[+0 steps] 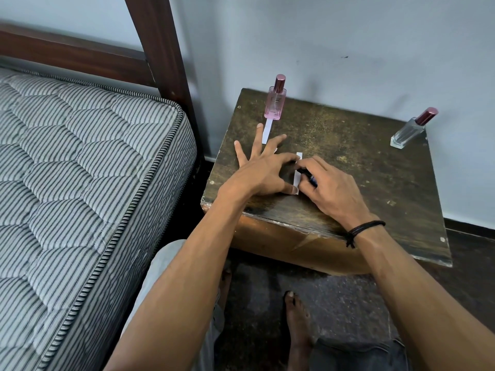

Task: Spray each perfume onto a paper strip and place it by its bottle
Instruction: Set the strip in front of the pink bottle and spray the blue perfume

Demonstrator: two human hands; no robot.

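Two bottles stand upright on the wooden table (361,170): a pink bottle (275,103) at 11 o'clock and a clear bottle (409,129) at 2 o'clock, well apart, both capped. One finished strip (267,132) lies flat just in front of the pink bottle, its far end touching the base. No strip lies by the clear bottle.

Step in hand, as judged: preparation of the second strip (298,178), which lies flat near the table's centre, toward 7 o'clock, running from 12 to 6.

1. Left hand (263,167): palm down, fingers spread and fairly straight. Forefinger and thumb press the strip's two ends to the table.
2. Right hand (329,183): fingers curled around a dark object (310,178), its tip touching or just beside the strip's right edge. Pen or small spray vial cannot be told.
3. A small white scrap of paper shows under the left fingers at 10 o'clock of the strip; its extent is hidden.

Next move, as judged: complete work on the pinned strip, then spray it from the clear bottle and carry it toward 2 o'clock, laying it at that bottle's base. This calls for uncapping first and lifting the thin strip by one end without creasing it.
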